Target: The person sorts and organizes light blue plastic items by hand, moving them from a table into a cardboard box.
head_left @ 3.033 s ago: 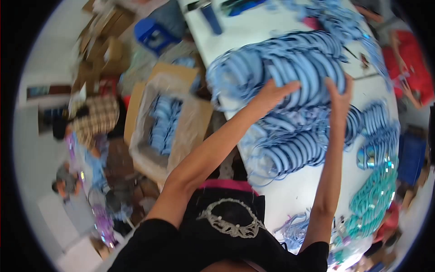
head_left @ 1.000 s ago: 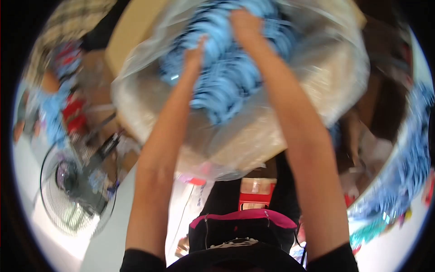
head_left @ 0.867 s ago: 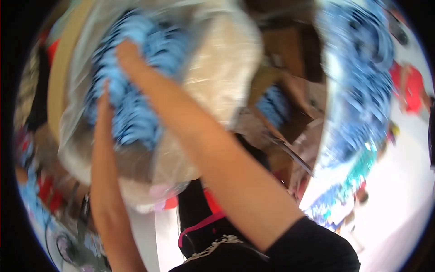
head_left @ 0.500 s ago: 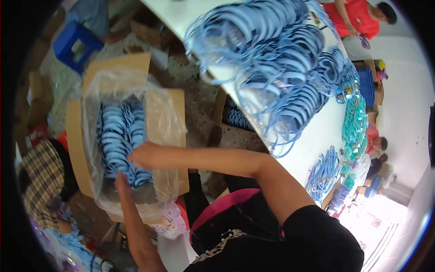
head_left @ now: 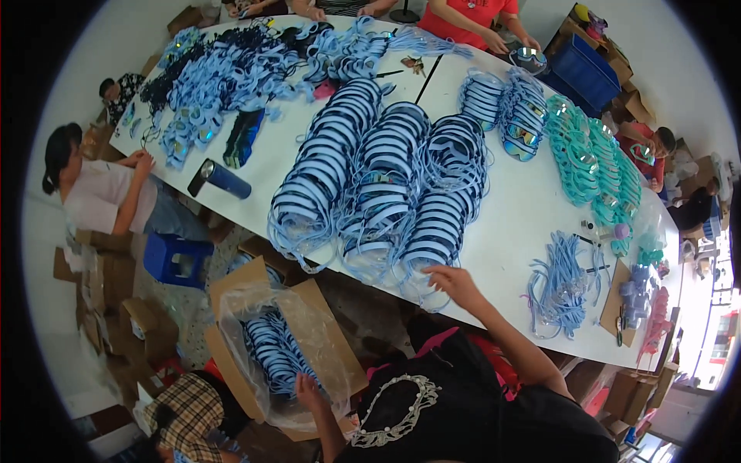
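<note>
Near the table's front edge my right hand [head_left: 455, 287] reaches to the near end of a row of light blue swim goggles [head_left: 432, 251]. Its fingers are apart, with nothing seen in them. Two more rows of goggles [head_left: 316, 181] lie to its left, nested one behind another with straps hanging loose. My left hand [head_left: 310, 392] is low at the near side of the cardboard box [head_left: 328, 320], by the clear plastic liner [head_left: 312, 309]. Its fingers look stretched out and hold nothing visible. Inside the box, packed light blue goggles [head_left: 274, 347] stand in rows.
Green goggles [head_left: 594, 158] and a bundle of blue straps [head_left: 559, 289] lie on the white table [head_left: 502, 239]. A dark bottle [head_left: 224, 179] stands at the left. Beside the box are a blue stool [head_left: 177, 258] and a person in plaid [head_left: 185, 409]. Others sit around the table.
My right hand has left the box and moved to the goggles on the table. My left hand has drawn back to the box's near side. The view has swung up toward the table.
</note>
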Demonstrator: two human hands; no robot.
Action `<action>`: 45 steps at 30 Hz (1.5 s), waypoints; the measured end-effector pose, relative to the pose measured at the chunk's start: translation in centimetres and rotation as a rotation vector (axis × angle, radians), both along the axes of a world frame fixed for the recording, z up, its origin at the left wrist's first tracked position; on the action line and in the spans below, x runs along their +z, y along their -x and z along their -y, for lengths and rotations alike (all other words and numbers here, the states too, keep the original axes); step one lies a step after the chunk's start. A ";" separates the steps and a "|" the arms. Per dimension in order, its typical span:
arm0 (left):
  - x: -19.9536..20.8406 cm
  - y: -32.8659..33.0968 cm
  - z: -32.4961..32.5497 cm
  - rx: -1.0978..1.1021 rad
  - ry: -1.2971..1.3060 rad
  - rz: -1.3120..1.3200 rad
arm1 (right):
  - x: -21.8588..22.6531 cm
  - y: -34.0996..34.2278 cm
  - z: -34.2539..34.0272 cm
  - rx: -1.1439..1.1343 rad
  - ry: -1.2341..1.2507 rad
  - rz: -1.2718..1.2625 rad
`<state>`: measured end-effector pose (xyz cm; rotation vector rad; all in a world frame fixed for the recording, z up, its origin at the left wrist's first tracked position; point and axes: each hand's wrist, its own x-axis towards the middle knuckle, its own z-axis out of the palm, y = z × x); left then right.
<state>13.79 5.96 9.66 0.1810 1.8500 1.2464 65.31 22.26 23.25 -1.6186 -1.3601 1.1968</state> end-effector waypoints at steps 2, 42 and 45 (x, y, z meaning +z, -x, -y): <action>3.4 -6.6 -4.4 -0.119 -0.055 0.019 | 0.3 -4.3 -0.6 -0.284 0.023 -0.150; 15.7 -56.0 -39.0 -1.218 -0.249 0.675 | 5.0 -21.8 -18.1 -0.436 -0.418 -0.008; 19.8 -54.5 -32.4 -1.317 -0.245 0.741 | 10.0 -20.3 -10.2 -0.466 -0.276 -0.085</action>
